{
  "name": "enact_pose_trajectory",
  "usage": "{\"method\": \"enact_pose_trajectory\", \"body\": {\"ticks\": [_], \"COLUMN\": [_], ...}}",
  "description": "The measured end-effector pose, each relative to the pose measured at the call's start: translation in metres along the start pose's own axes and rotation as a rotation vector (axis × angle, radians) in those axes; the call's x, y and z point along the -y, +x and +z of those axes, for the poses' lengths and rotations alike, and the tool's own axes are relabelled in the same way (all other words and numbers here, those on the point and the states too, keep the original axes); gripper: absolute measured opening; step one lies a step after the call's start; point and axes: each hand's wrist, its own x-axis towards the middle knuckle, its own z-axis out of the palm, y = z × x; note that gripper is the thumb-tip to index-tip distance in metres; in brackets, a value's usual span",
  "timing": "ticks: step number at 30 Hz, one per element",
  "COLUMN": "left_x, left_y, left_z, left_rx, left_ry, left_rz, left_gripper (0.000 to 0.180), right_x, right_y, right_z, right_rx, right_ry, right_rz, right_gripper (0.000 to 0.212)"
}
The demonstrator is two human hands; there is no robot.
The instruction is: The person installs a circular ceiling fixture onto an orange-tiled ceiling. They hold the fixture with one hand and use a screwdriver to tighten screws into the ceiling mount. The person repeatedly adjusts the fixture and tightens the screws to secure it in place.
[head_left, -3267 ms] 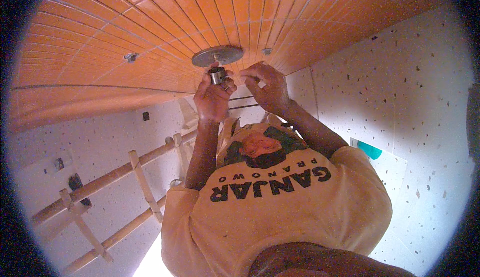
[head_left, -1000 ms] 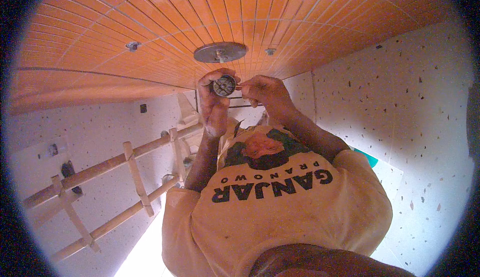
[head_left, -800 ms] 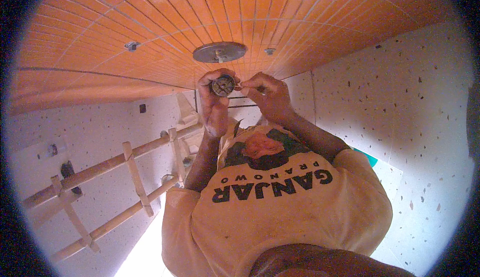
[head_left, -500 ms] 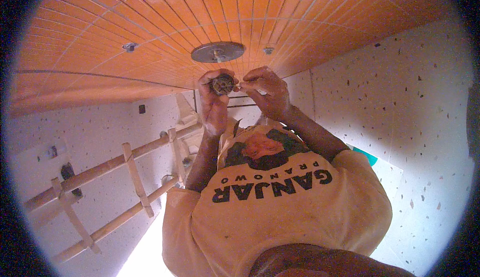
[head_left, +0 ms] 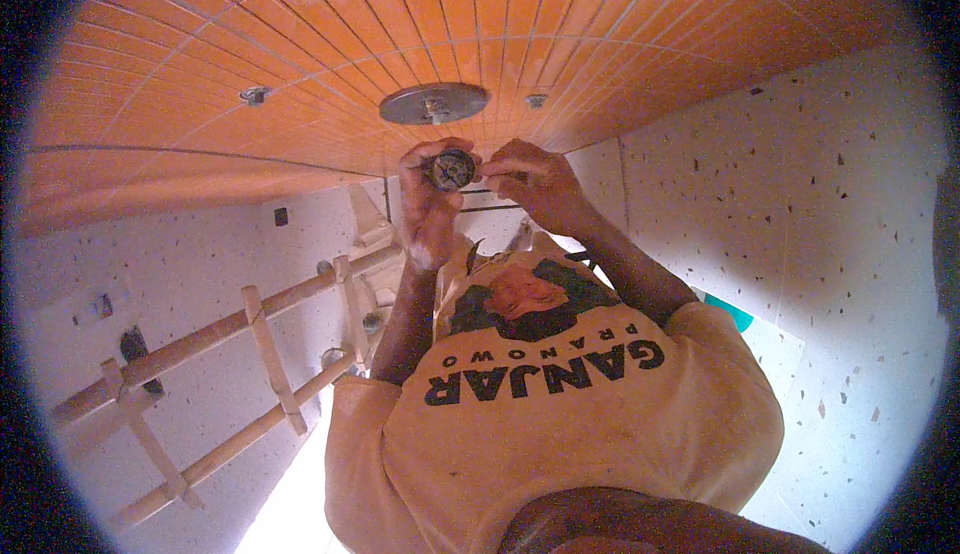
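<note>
My left hand (head_left: pixel 428 199) is closed around a small round dark piece (head_left: pixel 454 169) with a raised rim and a recessed, uneven face turned toward me. Its exact kind cannot be made out. At the right edge of this piece, my right hand (head_left: pixel 540 184) has thumb and fingers pinched together. Whatever lies between those fingertips is too small to name. Just beyond both hands, a round grey metal plate (head_left: pixel 415 104) with a short fitting at its middle is set on the orange tiled wall (head_left: pixel 600 14). Neither hand touches that plate.
Small metal pipe fittings stick out of the wall, one left (head_left: pixel 255 96) and one right (head_left: pixel 537 101) of the plate. A wooden ladder (head_left: pixel 200 351) extends across the lower left. Speckled white surfaces (head_left: pixel 740 184) flank me, with a green object (head_left: pixel 729 311) at the right.
The round piece has turned slightly and shifted a little to the right, showing more of its face. My right hand's fingers have curled in more at its edge.
</note>
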Motion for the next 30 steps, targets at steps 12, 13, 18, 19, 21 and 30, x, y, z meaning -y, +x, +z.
{"method": "enact_pose_trajectory", "body": {"ticks": [12,13,18,19,21,30], "left_x": [0.026,0.027,0.031,0.03,0.028,0.03], "left_y": [0.008,0.008,0.008,0.008,0.009,0.014], "left_z": [-0.017,-0.018,-0.022,-0.021,-0.02,-0.026], "left_rx": [-0.014,-0.013,0.021,0.018,0.011,-0.008], "left_ry": [0.014,0.009,-0.016,-0.028,-0.05,-0.048], "left_rz": [-0.052,-0.059,-0.028,-0.034,-0.046,-0.107], "left_gripper": [0.047,0.046,0.044,0.044,0.045,0.043], "right_x": [-0.019,-0.018,-0.017,-0.016,-0.02,-0.024], "right_y": [0.015,0.016,0.02,0.021,0.02,0.023], "right_z": [0.016,0.016,0.017,0.017,0.02,0.021], "right_rx": [-0.29,-0.296,-0.337,-0.343,-0.317,-0.24], "right_ry": [-0.324,-0.337,-0.368,-0.367,-0.269,-0.215], "right_rz": [-0.334,-0.344,-0.371,-0.356,-0.228,-0.159], "right_gripper": [0.014,0.013,0.013,0.012,0.01,0.009]}}
